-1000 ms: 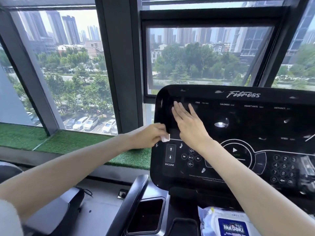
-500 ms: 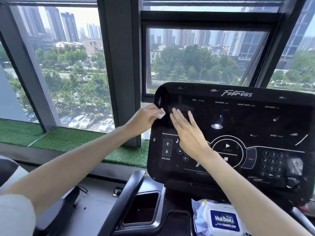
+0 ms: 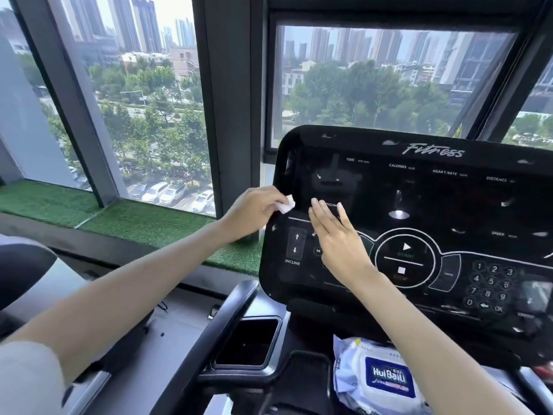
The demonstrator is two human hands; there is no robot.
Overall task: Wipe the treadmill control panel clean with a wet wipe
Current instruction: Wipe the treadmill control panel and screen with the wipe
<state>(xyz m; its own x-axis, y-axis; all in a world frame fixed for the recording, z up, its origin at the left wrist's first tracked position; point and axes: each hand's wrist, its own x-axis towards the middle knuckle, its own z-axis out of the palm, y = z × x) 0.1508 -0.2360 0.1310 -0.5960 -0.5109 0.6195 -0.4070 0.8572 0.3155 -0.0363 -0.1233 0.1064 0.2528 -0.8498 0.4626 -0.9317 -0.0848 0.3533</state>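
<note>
Fingers [image 3: 273, 196] of your left hand [image 3: 254, 211] pinch the small folded wet wipe [image 3: 286, 204] at the left edge of the control panel [image 3: 434, 199]. Your right hand [image 3: 338, 244] lies flat on it, fingers straight and close together, over the keys beside INCLINE. Press harder there and you could trigger a button; that tiny wad may miss patches.

tall windows [image 3: 143, 100] in dark frames [image 3: 230, 100] fill the wall and let in flat daylight. outside stand hazy towers [image 3: 143, 22], green trees [image 3: 359, 94] and a row of parked cars [image 3: 167, 193] below. a strip of artificial grass [image 3: 119, 220] lines the sill, and a grey floor [image 3: 179, 319] lies beneath it.
</note>
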